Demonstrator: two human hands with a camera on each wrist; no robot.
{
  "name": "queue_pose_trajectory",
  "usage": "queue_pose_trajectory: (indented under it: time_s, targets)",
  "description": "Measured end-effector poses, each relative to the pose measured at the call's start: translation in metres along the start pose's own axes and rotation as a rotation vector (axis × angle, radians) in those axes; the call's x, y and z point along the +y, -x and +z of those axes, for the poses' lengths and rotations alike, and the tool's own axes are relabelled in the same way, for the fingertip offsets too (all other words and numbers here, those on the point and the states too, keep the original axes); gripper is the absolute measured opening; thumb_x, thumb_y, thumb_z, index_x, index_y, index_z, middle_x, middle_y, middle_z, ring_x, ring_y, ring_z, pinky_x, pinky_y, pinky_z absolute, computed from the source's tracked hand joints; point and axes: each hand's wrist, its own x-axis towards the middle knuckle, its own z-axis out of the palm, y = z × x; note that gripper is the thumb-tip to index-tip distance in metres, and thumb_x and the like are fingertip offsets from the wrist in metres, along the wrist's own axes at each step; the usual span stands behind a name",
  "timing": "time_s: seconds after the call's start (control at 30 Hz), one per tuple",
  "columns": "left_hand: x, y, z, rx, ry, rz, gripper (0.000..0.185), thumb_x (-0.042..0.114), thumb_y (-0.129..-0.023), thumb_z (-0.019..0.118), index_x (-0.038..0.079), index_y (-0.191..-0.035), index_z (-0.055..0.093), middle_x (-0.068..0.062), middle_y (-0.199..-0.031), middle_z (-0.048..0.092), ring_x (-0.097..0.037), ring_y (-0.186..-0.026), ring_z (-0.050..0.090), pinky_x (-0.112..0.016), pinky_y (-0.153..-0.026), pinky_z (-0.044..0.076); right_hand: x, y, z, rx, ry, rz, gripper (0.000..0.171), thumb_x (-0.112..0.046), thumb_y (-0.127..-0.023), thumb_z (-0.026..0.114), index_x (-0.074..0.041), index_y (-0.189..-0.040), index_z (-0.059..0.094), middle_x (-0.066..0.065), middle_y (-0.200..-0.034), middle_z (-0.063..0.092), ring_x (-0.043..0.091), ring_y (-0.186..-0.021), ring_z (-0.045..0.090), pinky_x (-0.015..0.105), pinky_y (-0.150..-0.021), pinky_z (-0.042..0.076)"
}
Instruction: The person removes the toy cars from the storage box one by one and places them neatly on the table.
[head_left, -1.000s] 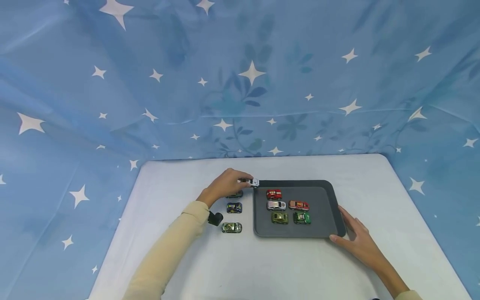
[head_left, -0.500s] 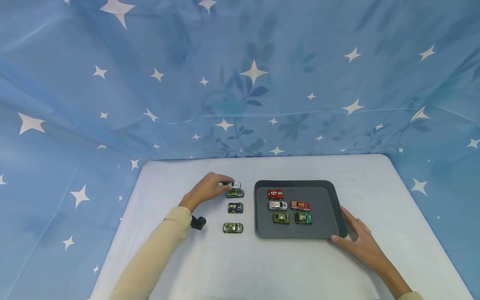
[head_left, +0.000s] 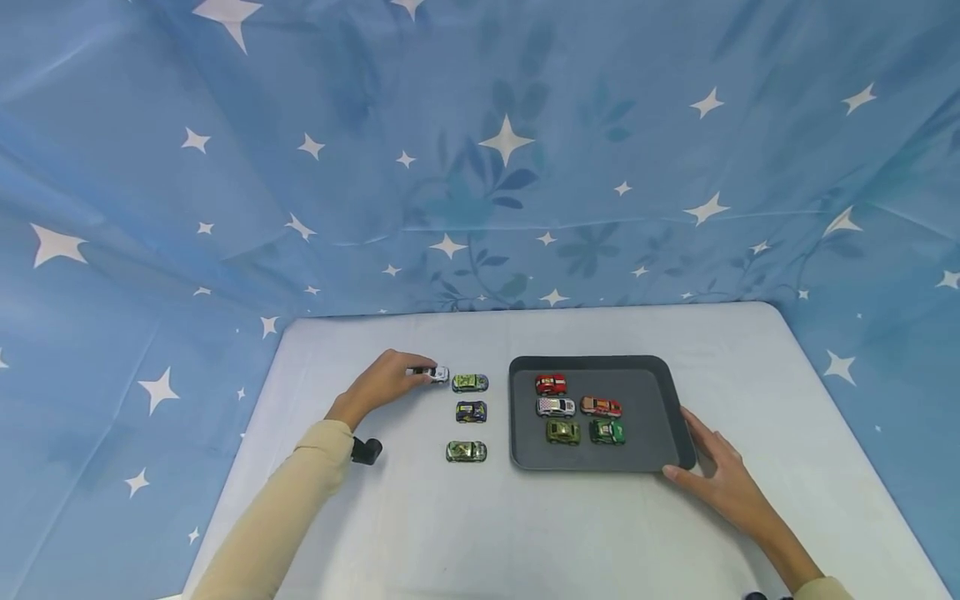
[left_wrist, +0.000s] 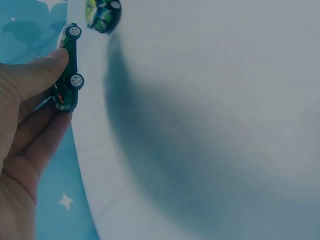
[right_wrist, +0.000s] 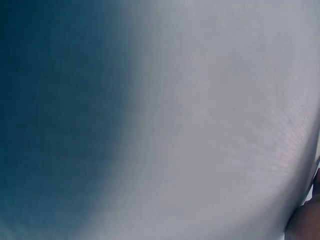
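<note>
My left hand pinches a white toy car between thumb and fingers, at the table's far left. The left wrist view shows this toy car up close, two wheels towards the camera. Just right of it lies a yellow-green toy car; nearer are a dark blue one and a green patterned one. My right hand touches the near right corner of a grey tray, fingers along its side and thumb at its front edge. The right wrist view is mostly blurred.
In the tray sit a red toy car, a white one, an orange-red one, an olive one and a green one. A starry blue cloth rises behind the white table.
My left hand has carried the white toy car leftwards from the tray's far left corner, past the yellow-green car, which now shows fully. The right hand has stayed at the tray.
</note>
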Motion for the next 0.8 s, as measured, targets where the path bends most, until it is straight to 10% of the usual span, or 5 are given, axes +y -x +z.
queue_pose_trajectory:
  time_s: [0.8]
  targets:
    - [-0.016,0.015,0.015,-0.021,-0.002,-0.033,0.03,0.012,-0.103,0.074,0.002,-0.131,0.077,-0.016,-0.127,0.075,-0.029,-0.113,0.073,-0.05,-0.096,0.057,-0.005,-0.001,-0.002,0.009,0.013,0.027,0.101,-0.03,-0.093,0.083,-0.017,-0.173,0.022,0.037,-0.163,0.035,0.066,-0.142,0.036,0.086,-0.111,0.015]
